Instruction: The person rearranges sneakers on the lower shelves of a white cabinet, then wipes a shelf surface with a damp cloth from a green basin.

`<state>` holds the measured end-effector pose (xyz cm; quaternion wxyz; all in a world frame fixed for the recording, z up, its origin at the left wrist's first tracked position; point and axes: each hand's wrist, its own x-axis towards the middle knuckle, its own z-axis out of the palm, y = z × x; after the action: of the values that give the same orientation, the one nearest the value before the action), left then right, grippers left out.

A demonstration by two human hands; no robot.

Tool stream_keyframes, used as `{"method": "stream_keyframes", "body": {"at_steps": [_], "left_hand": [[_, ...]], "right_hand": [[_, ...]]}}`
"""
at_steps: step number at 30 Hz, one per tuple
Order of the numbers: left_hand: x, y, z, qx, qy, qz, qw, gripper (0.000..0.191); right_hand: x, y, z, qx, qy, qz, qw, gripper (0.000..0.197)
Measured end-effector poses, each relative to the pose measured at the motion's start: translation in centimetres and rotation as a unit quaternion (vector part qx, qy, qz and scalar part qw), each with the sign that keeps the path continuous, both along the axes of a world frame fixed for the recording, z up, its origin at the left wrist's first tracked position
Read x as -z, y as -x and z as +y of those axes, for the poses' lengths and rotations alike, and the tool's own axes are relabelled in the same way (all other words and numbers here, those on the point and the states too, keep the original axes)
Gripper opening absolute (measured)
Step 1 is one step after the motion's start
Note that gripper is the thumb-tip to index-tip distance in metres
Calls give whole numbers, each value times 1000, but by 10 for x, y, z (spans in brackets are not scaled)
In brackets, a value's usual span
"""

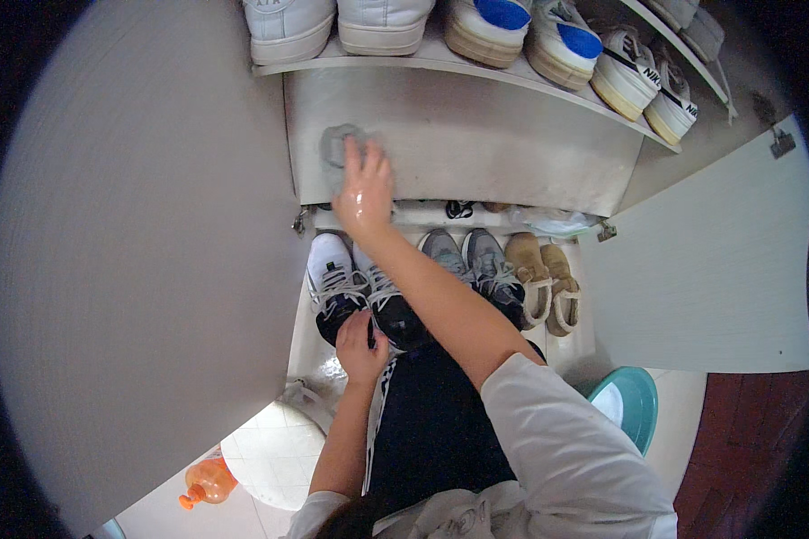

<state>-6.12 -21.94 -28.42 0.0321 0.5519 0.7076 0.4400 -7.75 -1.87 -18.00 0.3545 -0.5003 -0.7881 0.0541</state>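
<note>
My right hand reaches up and lies with spread fingers on a grey cloth, which is pressed against the left part of a pale cabinet shelf panel. The back of that hand looks wet. My left hand is low by the toes of a pair of black and white sneakers, its fingers bent, with no object seen in it; whether it touches a shoe is unclear. Grey sneakers and tan slippers stand to the right in the same row.
White sneakers and other shoes line the shelf above. Cabinet doors stand at the left and right. Below are a round white stool, an orange bottle and a teal basin. A plastic bag lies behind the shoes.
</note>
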Motion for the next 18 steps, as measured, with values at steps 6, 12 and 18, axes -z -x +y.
{"method": "stream_keyframes", "body": {"at_steps": [6,12,18], "left_hand": [[2,0,-1,-8,-7,5,1000,31],[2,-1,-3,-13,-15,43,999,34],[1,-3,-3,-15,5,32,999,34]], "right_hand": [[8,2,-6,-153,-70,-158,973,51],[0,-25,0,-329,-83,-333,880,37],[-3,-105,-11,-398,377,79,833,48]]}}
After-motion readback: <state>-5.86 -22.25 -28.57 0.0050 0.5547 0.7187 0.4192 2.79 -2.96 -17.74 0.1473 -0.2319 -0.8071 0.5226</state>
